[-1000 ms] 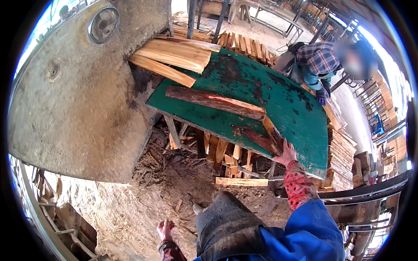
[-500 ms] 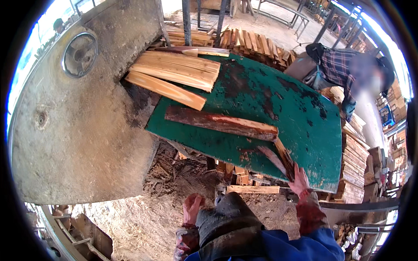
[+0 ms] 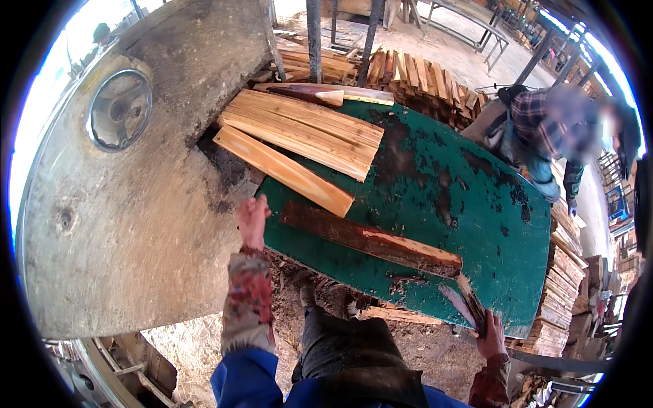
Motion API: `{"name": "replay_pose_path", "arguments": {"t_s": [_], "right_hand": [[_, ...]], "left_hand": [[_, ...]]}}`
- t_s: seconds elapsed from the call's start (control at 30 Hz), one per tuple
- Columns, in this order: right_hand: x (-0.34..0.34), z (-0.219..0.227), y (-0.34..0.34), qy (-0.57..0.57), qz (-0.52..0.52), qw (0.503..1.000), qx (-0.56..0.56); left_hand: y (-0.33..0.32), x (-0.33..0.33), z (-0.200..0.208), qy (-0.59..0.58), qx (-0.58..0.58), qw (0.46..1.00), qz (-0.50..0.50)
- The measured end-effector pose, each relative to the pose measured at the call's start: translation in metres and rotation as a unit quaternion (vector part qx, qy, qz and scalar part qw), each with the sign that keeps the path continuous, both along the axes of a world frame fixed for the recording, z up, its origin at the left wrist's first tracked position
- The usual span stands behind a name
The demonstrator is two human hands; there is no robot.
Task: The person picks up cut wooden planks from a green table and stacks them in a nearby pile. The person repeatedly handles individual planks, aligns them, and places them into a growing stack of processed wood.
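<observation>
My right hand (image 3: 492,338) is closed round the near end of a dark, splintered strip of wood (image 3: 471,300) at the right front of the green tabletop (image 3: 507,272). A paler sliver (image 3: 454,304) lies beside that strip. The strip's far tip meets the end of a long bark-edged board (image 3: 374,240), which lies aslant on the tabletop. My left hand (image 3: 252,221) is raised by the tabletop's left edge, near the board's left end, with bent fingers apart and nothing held. Behind that board lie a pale plank (image 3: 284,170) and several planks side by side (image 3: 306,132).
A large stained metal plate (image 3: 170,224) with a round fitting (image 3: 119,109) borders the tabletop on the left. Stacked wood (image 3: 422,76) stands behind, and more stacks (image 3: 554,272) on the right. A co-worker in a plaid shirt (image 3: 537,119) bends at the far right.
My left hand has risen from beside my lap to the tabletop's left edge. My right hand keeps hold of the dark strip. The view has shifted, and the co-worker's arm has moved.
</observation>
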State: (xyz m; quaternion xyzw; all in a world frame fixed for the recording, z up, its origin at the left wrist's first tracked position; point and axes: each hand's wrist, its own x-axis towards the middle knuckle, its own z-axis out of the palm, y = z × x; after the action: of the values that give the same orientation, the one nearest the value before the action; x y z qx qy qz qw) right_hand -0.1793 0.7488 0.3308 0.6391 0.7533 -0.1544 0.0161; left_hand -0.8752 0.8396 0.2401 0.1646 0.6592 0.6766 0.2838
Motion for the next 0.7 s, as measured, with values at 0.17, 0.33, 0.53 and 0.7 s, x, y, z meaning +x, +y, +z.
{"name": "replay_pose_path", "arguments": {"t_s": [0.17,0.33,0.53,0.7], "right_hand": [[-0.024,0.034,-0.035,-0.090,-0.055,0.994,0.006],[-0.038,0.047,-0.063,-0.094,-0.148,0.984,-0.042],[-0.020,0.041,-0.111,-0.117,-0.261,0.957,0.041],[-0.005,0.046,-0.147,-0.055,-0.340,0.928,0.140]], "left_hand": [[0.082,-0.062,-0.015,-0.093,-0.020,0.995,0.035],[0.111,-0.084,-0.019,-0.238,-0.030,0.971,-0.018],[0.101,-0.087,-0.014,-0.291,-0.020,0.952,-0.087],[0.092,-0.079,-0.004,-0.278,-0.038,0.953,-0.115]]}}
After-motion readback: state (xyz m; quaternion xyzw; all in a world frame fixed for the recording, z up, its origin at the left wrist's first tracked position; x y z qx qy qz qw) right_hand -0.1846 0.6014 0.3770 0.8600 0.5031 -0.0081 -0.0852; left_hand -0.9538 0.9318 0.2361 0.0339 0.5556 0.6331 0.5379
